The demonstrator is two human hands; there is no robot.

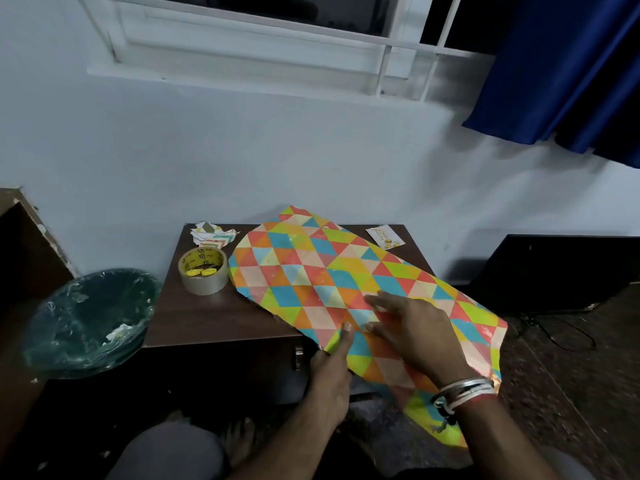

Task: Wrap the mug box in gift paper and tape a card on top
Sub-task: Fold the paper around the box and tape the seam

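Note:
A sheet of gift paper [311,271] printed with bright coloured triangles lies across the small brown table [207,317] and hangs over its front right corner. My left hand [332,372] pinches the paper's near edge, thumb on top. My right hand [412,327] lies flat on the sheet with straight fingers. A small white card [385,237] with gold print rests at the table's back right. A roll of clear tape [203,270] stands at the back left, with something yellow inside its core. The mug box is not visible.
Scraps of patterned paper [213,233] lie behind the tape roll. A green bin [90,320] lined with plastic stands left of the table. A dark box [554,271] and a cable sit on the floor to the right. A wall rises just behind the table.

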